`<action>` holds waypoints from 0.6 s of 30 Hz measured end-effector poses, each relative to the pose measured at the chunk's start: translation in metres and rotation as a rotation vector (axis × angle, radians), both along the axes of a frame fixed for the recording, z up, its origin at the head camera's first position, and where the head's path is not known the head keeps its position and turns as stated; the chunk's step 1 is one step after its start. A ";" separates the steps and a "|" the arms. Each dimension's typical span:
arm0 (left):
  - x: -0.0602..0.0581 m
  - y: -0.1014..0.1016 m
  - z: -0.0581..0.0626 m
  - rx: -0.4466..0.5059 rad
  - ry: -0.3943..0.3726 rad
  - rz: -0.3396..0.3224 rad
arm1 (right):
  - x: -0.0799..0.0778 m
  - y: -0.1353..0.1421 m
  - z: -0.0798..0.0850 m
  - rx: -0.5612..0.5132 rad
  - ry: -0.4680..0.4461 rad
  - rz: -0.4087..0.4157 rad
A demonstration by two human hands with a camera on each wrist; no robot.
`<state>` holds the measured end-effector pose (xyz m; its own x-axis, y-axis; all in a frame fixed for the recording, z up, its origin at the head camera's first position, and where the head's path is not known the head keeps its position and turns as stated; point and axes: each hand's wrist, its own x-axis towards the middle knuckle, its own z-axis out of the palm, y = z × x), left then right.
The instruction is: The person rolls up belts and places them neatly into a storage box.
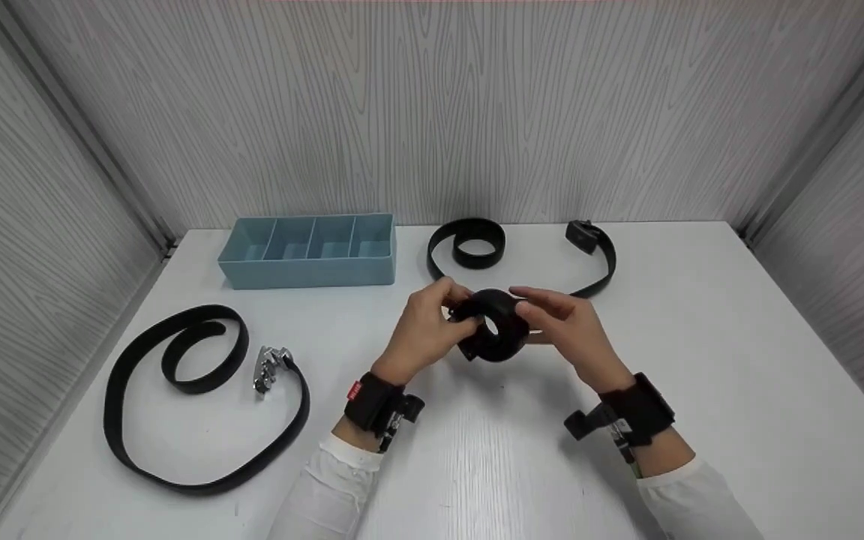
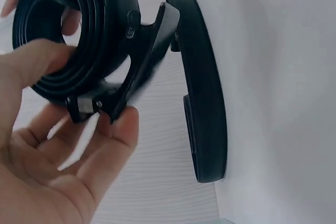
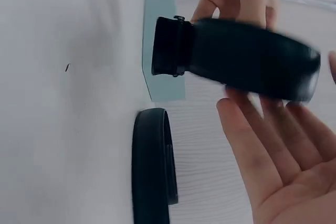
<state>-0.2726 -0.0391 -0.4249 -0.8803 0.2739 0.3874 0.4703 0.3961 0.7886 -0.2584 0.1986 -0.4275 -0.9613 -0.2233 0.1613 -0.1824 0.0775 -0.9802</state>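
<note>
A black belt [image 1: 493, 324] rolled into a tight coil is held up over the table between both hands. My left hand [image 1: 426, 322] grips it, thumb in the hole of the coil and fingers around the buckle side, as the left wrist view shows. There the dark buckle [image 2: 149, 51] sticks out from the roll. My right hand [image 1: 574, 330] is at the coil's right side, its fingers [image 3: 273, 145] extended along the belt's outer face. Behind the hands, a second black belt [image 1: 601, 259] lies loosely curled with a dark buckle at its right end.
At the back left stands a blue tray [image 1: 308, 273] with several compartments. A third black belt [image 1: 113, 397] with a silver buckle [image 1: 270, 367] lies in a wide loop on the left of the white table [image 1: 702, 337]. Grey wood-grain panels [image 1: 432, 112] enclose the back and sides.
</note>
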 end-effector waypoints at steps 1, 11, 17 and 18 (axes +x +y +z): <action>0.000 -0.001 0.000 0.019 0.002 -0.034 | -0.002 0.002 -0.001 0.002 -0.014 0.014; -0.001 0.001 -0.001 0.153 0.175 -0.297 | -0.005 0.003 -0.014 0.022 -0.180 0.307; -0.004 0.004 -0.004 0.180 0.271 -0.347 | -0.002 -0.001 -0.011 -0.007 -0.198 0.179; -0.004 0.004 -0.004 0.162 0.280 -0.329 | -0.002 -0.002 -0.010 -0.002 -0.191 0.146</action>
<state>-0.2766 -0.0348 -0.4289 -0.6121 0.4376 0.6587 0.7542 0.0725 0.6527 -0.2608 0.1970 -0.4380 -0.9320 -0.3619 -0.0200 -0.0027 0.0621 -0.9981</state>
